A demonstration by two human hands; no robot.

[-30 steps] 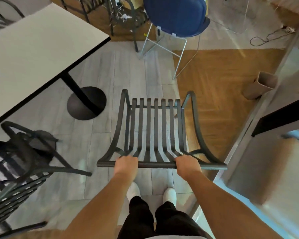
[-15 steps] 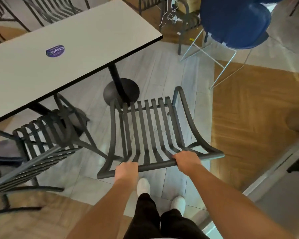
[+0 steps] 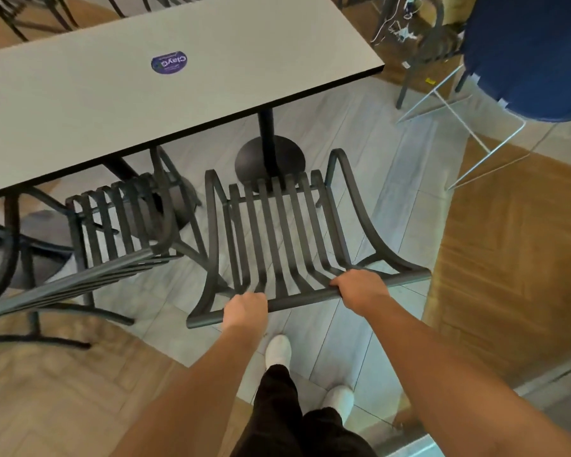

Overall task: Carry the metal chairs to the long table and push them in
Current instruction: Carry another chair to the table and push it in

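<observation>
Head view, sole entry. Step in hand, as we judge it: bringing one metal chair (image 3: 277, 239) up to the long table (image 3: 185, 84), ahead of the push-in. We cannot tell whether its legs are touching the floor.

Grip, left: our left hand (image 3: 246, 310) is curled round the chair's top back rail, near the rail's left end. Grip, right: our right hand (image 3: 363, 286) is clamped on the same rail, further right. Neither holds anything else.

Position: the chair stands directly before us, seat facing the surface, its front edge near the table's black pedestal base (image 3: 269, 159) but not yet under the top. A second slatted chair (image 3: 122, 222) sits just beside it on the left, partly tucked under the surface.

Next move, in our estimate: a straight forward push, kept square so the seat passes under the edge, clear of the pedestal and of the neighbouring chair's arm.

Appearance: dark grey metal, slatted seat and back running as continuous curved bars, swept armrests on both sides, round tubular top rail. It looks rigid and likely heavy.

Also present: a blue stool (image 3: 528, 57) on a wire frame, far right.
</observation>
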